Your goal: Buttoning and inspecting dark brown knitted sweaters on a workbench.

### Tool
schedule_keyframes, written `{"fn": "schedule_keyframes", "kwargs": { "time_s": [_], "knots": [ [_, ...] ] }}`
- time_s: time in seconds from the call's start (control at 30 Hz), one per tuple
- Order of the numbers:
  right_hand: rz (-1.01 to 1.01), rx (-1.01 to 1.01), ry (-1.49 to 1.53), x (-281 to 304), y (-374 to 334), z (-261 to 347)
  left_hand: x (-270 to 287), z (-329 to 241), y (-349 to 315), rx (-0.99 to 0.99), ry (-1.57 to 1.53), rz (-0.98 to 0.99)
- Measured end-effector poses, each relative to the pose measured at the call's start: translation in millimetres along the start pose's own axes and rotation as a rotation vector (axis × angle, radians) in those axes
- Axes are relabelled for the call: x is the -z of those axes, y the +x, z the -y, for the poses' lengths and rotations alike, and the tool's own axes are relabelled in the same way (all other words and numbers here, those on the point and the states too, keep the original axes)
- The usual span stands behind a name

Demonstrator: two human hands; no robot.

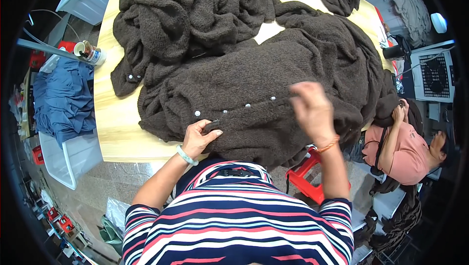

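A dark brown knitted cardigan (273,70) lies spread on the table in front of me, with a row of pale, shiny buttons (247,105) along its front band. My left hand (196,139) pinches the band's near edge between thumb and fingers, just below the leftmost buttons. Over the right part of the garment is my right hand (312,111), a little blurred, its fingers loosely curved and apart from the thumb. Nothing shows in it. Whether its fingertips touch the knit I cannot tell.
More brown knitwear (181,11) is heaped on the far side of the wooden table (115,133). At left are a jar of tools (90,52) and blue cloth (63,94) over a white bin. A red stool (307,174) stands below; a seated co-worker (398,150) handles brown fabric at right.
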State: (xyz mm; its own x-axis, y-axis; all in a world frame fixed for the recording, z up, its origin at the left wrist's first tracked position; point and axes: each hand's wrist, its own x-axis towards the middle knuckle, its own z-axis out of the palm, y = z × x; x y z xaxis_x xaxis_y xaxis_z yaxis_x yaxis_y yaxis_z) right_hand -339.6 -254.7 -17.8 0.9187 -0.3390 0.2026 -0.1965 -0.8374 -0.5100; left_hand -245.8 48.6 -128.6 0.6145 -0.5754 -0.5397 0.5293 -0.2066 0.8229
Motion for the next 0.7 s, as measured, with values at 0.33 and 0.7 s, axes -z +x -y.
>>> {"fn": "schedule_keyframes", "kwargs": {
  "time_s": [0.33,0.7],
  "knots": [
    [0.441,0.134,0.777,-150,-15,61,7,-14,-10,-0.423,0.579,-0.082],
    [0.518,0.012,0.838,-130,-30,64,18,-14,-20,-0.348,0.803,0.043]
  ]
}}
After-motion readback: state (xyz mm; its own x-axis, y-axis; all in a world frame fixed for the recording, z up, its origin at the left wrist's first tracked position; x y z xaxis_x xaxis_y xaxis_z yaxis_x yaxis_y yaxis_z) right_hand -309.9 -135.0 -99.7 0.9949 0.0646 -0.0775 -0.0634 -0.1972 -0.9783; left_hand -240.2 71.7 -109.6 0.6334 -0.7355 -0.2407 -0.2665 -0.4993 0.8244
